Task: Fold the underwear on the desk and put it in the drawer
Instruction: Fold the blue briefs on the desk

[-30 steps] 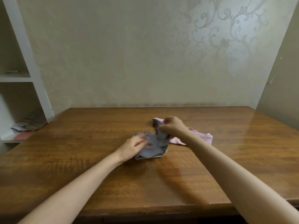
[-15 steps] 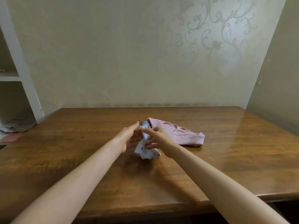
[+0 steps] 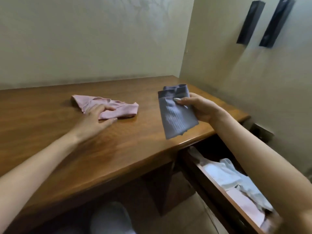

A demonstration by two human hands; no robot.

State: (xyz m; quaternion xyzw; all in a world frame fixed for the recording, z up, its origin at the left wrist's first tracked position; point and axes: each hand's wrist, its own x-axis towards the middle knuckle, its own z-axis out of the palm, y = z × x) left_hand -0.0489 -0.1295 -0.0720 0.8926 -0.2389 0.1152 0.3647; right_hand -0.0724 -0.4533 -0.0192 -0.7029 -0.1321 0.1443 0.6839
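My right hand (image 3: 199, 108) pinches the folded grey underwear (image 3: 177, 115) above the worktop (image 3: 118, 149) edge. The open drawer (image 3: 211, 191) is below it. I should lower it in flat, so it keeps its fold. My left hand (image 3: 94, 119) grips the pink underwear (image 3: 118, 108).

Light: dim, flat indoor light with a yellow-green cast; its source is out of view.
Glare: a dull sheen along the front right edge of the desk (image 3: 128, 132); no hard highlights.
Shadows: a soft one on the desk under the left hand (image 3: 94, 119); near-black below the desk.
Blur: left hand and grey underwear (image 3: 177, 115) are motion-smeared; pink underwear (image 3: 118, 108) on the desk is slightly sharper; the contents of the drawer (image 3: 216, 196), right of the desk, are soft.
Distortion: wide-angle; the desk's edges slant steeply and the wall (image 3: 84, 39) behind it leans.
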